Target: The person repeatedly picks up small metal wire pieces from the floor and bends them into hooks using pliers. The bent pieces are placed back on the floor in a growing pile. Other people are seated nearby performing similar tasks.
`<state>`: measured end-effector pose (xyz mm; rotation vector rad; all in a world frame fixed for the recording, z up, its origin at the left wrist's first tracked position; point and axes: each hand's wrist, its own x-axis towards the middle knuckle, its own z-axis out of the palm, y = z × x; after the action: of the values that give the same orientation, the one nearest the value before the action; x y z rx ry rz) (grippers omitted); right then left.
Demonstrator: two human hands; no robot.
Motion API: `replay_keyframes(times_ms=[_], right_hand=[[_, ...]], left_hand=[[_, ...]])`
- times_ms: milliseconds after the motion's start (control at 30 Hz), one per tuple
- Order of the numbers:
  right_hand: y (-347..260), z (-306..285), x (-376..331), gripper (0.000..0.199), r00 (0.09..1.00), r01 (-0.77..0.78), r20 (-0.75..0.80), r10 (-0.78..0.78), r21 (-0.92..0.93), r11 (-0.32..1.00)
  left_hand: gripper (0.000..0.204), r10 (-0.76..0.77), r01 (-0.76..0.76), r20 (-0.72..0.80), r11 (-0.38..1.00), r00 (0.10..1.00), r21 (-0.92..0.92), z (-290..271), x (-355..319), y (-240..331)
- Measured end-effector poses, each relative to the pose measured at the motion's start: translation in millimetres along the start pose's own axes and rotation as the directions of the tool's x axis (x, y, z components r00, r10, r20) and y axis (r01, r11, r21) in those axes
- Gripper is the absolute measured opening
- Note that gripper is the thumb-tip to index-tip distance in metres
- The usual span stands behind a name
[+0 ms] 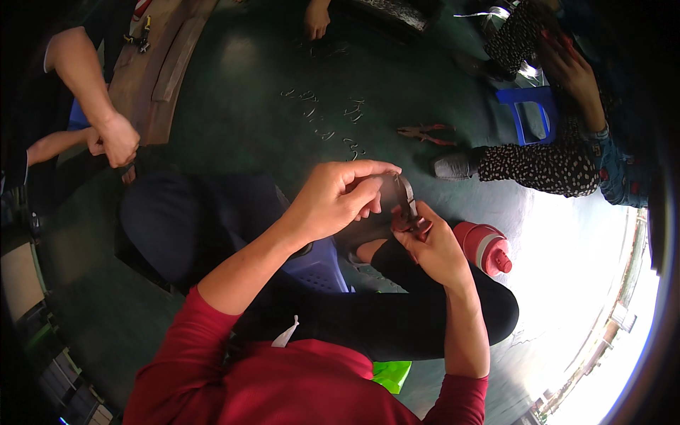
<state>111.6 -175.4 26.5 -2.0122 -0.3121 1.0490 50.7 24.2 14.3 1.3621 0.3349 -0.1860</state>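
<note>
My right hand [440,248] is closed round the red handles of a pair of pliers [406,197], whose dark metal jaws point up and away from me. At the tip of the jaws is my left hand [338,198], its index finger stretched to the metal and its thumb bent in below. Whatever the left fingers pinch is too small to make out. Beyond my hands, several small bent wire pieces [324,134] lie scattered on the dark green floor [248,92].
Another pair of pliers [427,133] with red handles lies on the floor ahead. A red bottle [484,248] stands by my right knee. Co-workers sit to the left and right, near a wooden bench [168,78] and a blue stool [520,99]. Another person's hand [317,20] reaches in at the top.
</note>
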Motion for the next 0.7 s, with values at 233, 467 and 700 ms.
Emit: replay_keyframes(times_ms=[233,467,700], right_hand=[[-5,2,0,0.027,0.999,0.042,-0.029,-0.044,-0.091,0.995],[4,6,2,0.020,0.991,-0.004,-0.129,-0.023,-0.204,0.979],[12,9,7,0.012,0.984,-0.009,-0.176,-0.038,-0.258,0.966]], left_hand=[[0.029,-0.026,0.027,0.023,0.999,0.999,-0.032,-2,1,-3],[0.029,0.084,-0.085,0.007,0.993,0.996,0.079,7,-3,-8],[0.029,0.138,-0.134,-0.041,0.987,0.990,0.090,12,-7,-13]])
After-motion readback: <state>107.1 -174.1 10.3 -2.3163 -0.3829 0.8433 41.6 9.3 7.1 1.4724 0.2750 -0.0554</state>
